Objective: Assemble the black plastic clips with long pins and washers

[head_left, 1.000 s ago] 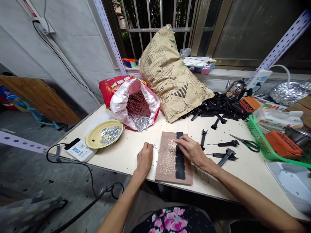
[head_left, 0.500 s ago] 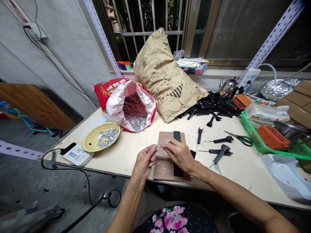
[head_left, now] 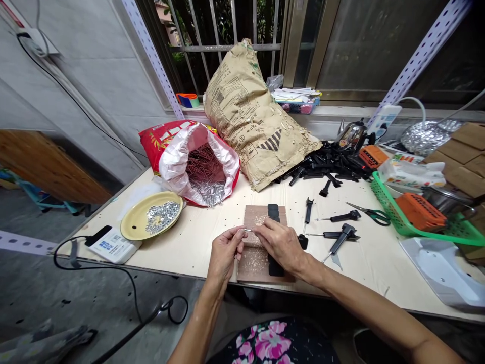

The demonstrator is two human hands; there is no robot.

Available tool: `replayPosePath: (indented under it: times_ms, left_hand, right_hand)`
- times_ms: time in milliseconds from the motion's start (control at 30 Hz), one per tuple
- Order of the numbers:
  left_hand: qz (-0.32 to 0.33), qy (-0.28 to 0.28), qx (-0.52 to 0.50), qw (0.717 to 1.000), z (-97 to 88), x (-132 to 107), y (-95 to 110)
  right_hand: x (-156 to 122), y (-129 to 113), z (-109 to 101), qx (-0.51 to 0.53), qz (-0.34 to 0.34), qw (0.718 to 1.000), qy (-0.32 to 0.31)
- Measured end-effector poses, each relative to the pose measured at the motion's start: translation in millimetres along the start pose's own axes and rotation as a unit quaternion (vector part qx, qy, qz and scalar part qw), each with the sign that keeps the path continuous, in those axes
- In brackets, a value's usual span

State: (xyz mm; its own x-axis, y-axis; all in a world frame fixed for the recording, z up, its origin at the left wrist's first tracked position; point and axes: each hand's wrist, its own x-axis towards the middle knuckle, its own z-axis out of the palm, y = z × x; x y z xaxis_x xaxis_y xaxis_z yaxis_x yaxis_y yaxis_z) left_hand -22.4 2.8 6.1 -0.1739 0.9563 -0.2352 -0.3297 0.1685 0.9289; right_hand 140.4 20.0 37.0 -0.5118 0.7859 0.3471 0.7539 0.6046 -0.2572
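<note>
Left hand, right hand pinch one nail, seemingly.

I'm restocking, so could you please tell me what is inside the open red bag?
The red bag holds a heap of long metal nails; its folded walls hide how deep they go.

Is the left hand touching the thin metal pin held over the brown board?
Touching. The head view shows the left hand pinching one end of the metal pin; the right hand grips the other end, above the brown board.
</note>
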Motion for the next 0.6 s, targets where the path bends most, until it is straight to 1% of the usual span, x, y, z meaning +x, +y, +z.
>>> replayPosePath:
  times_ms: [133,267,367,433,500,600]
  left_hand:
    - [0.008,-0.007,0.028,1.0,-1.3,2,-2]
    - [0.039,-0.003,0.115,0.993,-0.9,1,0]
    - [0.04,-0.014,0.163,0.986,0.4,-1,3]
    - [0.046,-0.017,0.19,0.981,2.2,-2,5]
    - [0.064,-0.012,0.218,0.974,4.5,-2,6]
    - [0.074,-0.018,0.234,0.969,7.5,-2,5]
  right_hand:
    - [-1,1,0,-0.01,0.007,1.0,-0.005]
    - [-3,3,2,-0.054,-0.018,0.998,0.013]
    - [-3,7,4,-0.049,-0.023,0.998,0.03]
    - [-4,11,6,-0.013,-0.01,0.999,0.029]
    - [-5,15,8,0.051,0.014,0.998,0.017]
    - [-7,21,10,0.142,0.04,0.989,0.002]
